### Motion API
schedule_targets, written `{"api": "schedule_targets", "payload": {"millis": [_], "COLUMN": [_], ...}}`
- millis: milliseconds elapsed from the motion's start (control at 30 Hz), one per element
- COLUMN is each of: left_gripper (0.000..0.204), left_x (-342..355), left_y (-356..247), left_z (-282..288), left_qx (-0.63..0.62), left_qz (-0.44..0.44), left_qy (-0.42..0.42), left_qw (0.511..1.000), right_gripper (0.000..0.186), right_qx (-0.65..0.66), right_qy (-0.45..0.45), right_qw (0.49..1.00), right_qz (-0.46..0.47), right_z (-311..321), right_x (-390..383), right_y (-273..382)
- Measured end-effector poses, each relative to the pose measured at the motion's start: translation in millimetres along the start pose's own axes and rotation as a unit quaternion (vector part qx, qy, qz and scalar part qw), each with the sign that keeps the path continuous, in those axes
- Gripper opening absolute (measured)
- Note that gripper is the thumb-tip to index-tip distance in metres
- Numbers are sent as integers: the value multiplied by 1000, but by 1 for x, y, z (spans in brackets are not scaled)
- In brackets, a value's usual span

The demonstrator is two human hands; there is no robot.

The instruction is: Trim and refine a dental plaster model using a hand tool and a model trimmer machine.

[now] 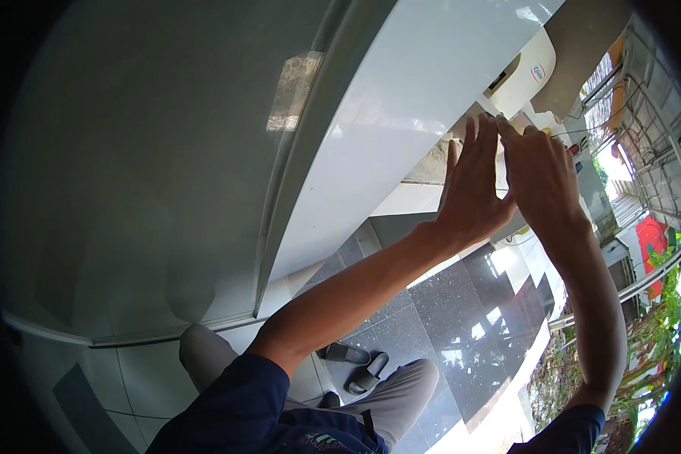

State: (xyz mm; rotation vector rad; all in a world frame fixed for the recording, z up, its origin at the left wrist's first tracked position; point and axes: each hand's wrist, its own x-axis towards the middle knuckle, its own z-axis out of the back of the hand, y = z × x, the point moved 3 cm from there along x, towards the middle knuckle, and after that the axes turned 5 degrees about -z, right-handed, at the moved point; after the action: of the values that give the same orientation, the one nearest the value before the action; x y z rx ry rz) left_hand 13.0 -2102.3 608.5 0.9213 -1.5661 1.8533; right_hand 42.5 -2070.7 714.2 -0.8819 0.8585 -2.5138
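Both my hands are raised in front of me, at the upper right of the view. My left hand (473, 181) is open, its fingers stretched upward and slightly apart. Close against it on the right, my right hand (541, 170) shows its back, with the index finger reaching to the left fingertips. Its other fingers look foreshortened, pointing away. The thumbs come near each other lower down, leaving a narrow gap between the palms. Nothing shows in either hand. Just beyond the fingertips is a white rounded appliance (526, 72).
A large grey glossy panel (151, 174) with a white frame (356, 129) fills the left side. Black slippers (367, 374) lie on the dark tiled floor (446, 303) near my knees. Green plants (658, 325) and a metal lattice (658, 113) stand at the right.
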Motion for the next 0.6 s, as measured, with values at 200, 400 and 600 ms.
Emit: {"api": "schedule_targets", "payload": {"millis": [200,400,600], "left_gripper": [84,93,91], "left_x": [16,-25,-12], "left_y": [3,-27,-14], "left_z": [-1,-22,-10], "left_qx": [5,-64,2], "left_qz": [-30,1,-10], "left_qy": [-56,-67,-75], "left_qw": [998,996,997], "right_gripper": [20,26,23], "right_qx": [27,8,14], "right_qy": [26,7,-3], "right_qw": [999,1000,1000], "right_qz": [31,20,12], "right_z": [-4,9,-1], "right_x": [8,-27,-8], "right_y": [-14,-15,-13]}}
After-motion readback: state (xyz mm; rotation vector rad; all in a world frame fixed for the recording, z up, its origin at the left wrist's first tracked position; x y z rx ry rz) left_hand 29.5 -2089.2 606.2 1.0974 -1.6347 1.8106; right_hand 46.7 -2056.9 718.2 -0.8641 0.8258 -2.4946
